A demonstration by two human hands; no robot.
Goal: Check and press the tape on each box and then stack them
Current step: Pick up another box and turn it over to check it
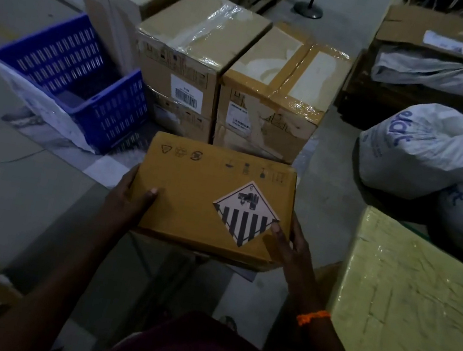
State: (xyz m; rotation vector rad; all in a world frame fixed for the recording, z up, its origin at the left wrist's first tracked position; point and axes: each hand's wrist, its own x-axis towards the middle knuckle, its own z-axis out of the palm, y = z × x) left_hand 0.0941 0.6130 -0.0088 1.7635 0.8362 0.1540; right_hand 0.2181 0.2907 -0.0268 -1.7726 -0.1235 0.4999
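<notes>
Hands are clamped on either end of the brown box (205, 195), which sits right in front of us, low over the grey floor (18, 199). We can't tell if it's resting on anything underneath. Our left hand (130, 200) wraps the left edge. The thumb lies flat on the top face, pointing in towards the middle, and the other fingers go down the side where we can't see them, so no idea if they're spread or bunched. Our right hand (293, 248) grips the right edge, thumb tip touching the lower right corner of the black-and-white striped diamond label (243, 217). The rest of its fingers lie close together along the right side wall. Orange band (313, 317) on that wrist.

Just behind the box, close to its far edge, two stacks of taped boxes (196, 54) stand side by side, with shiny tape (217, 21) running over the tops. Blue crate (83, 93) sits to the left of them, with a taller box (111, 5) behind it. White sacks (427, 148) are off to the right, and a big yellowish wrapped parcel (415, 316) is just beside our right arm.
</notes>
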